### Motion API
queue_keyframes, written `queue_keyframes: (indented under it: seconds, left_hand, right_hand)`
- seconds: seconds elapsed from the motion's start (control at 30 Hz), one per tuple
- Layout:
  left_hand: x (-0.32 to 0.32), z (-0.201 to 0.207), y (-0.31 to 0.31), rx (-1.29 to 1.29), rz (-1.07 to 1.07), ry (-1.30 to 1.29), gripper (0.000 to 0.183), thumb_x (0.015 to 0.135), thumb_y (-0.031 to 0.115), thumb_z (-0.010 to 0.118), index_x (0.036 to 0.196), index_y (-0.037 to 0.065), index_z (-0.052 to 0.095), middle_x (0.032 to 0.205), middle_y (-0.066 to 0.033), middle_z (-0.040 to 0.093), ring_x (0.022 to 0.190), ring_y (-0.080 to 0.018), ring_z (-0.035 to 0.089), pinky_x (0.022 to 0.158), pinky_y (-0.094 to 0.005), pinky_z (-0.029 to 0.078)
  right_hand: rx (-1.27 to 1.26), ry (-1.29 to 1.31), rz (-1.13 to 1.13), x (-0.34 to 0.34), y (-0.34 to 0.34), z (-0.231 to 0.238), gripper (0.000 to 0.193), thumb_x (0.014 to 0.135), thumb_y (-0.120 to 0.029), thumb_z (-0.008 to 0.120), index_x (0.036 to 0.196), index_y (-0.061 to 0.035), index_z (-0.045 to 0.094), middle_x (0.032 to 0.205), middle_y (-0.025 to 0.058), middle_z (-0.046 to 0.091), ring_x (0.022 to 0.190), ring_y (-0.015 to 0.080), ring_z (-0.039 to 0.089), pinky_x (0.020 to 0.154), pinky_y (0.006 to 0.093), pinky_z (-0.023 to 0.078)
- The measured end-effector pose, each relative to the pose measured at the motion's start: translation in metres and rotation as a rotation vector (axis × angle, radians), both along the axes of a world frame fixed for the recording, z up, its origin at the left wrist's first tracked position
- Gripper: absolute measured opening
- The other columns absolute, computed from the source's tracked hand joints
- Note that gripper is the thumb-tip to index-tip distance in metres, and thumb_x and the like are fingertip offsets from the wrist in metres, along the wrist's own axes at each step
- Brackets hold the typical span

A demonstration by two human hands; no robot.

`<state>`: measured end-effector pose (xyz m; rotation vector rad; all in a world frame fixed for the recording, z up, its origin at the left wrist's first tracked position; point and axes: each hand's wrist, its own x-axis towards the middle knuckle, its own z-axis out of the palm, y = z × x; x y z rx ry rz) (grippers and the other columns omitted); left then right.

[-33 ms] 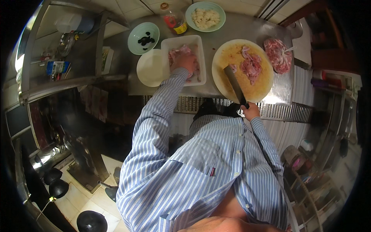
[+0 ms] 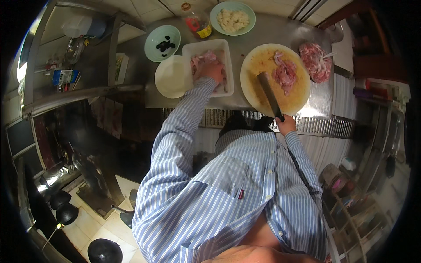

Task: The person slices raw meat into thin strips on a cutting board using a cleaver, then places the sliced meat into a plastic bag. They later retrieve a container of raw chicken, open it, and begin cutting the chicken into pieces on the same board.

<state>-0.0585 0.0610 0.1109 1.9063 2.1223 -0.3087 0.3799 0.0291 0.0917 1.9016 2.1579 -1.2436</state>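
Observation:
My left hand (image 2: 212, 71) reaches down into a white plastic tub (image 2: 186, 82) that holds raw pink meat (image 2: 205, 57). Its fingertips are hidden among the pieces, so their grip does not show. At the near edge of a round, yellowed cutting board (image 2: 251, 59), my right hand (image 2: 287, 126) is closed round the handle of a cleaver (image 2: 269, 97). The dark blade slants over the board, pointing away and to the left. Right of the blade lies a pile of cut raw meat (image 2: 286, 75).
Behind the tub stand a bowl of black pieces (image 2: 165, 45), a sauce bottle (image 2: 197, 23) and a bowl of pale, crumbly food (image 2: 233, 21). A white round lid or plate (image 2: 170, 78) touches the tub's left side. A bag of raw meat (image 2: 315, 63) sits right of the board.
The cleaver and my right hand have shifted slightly to the right. A small meat piece by the blade tip is now mostly covered by the blade. My left hand has barely moved.

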Motion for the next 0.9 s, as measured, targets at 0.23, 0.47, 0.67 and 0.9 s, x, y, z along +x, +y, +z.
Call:
queue_keyframes:
  seconds: [0.23,0.47,0.67,0.9]
  left_hand:
    - [-0.018,-0.004,-0.001,0.009,-0.046,-0.119,0.044,0.082,0.023,0.073,0.124,0.012,0.066,0.128,-0.0159,0.064,0.120,-0.0344,0.061,0.099,-0.0492,0.050]
    - [-0.006,0.078,-0.003,0.443,0.239,-0.487,0.028,0.081,0.012,0.073,0.108,0.006,0.067,0.109,-0.0149,0.068,0.095,-0.0315,0.068,0.083,-0.0410,0.054]
    - [0.116,0.054,0.014,0.638,0.498,-0.940,0.023,0.082,0.014,0.077,0.097,0.004,0.063,0.091,-0.0139,0.066,0.084,-0.0331,0.066,0.076,-0.0434,0.054]
    - [0.208,-0.071,-0.017,0.265,0.672,-0.652,0.029,0.084,0.024,0.079,0.101,0.006,0.063,0.097,-0.0159,0.070,0.093,-0.0370,0.068,0.083,-0.0479,0.054]
  right_hand:
    - [-0.022,-0.056,-0.174,0.047,0.018,0.002,0.034,0.091,-0.031,0.071,0.103,0.0006,0.072,0.097,0.0257,0.072,0.093,0.0432,0.069,0.084,0.0507,0.054]
    - [0.000,-0.011,-0.125,0.064,-0.001,-0.002,0.035,0.089,-0.032,0.074,0.100,0.0021,0.072,0.089,0.0262,0.071,0.087,0.0429,0.070,0.080,0.0487,0.054]
    - [0.059,0.073,-0.226,0.055,-0.012,0.015,0.033,0.091,-0.029,0.073,0.098,0.0028,0.069,0.087,0.0260,0.071,0.085,0.0438,0.069,0.076,0.0490,0.053]
    - [0.132,0.032,-0.137,0.039,-0.014,0.066,0.034,0.095,-0.033,0.067,0.100,0.0003,0.069,0.087,0.0271,0.070,0.086,0.0466,0.068,0.078,0.0523,0.054]
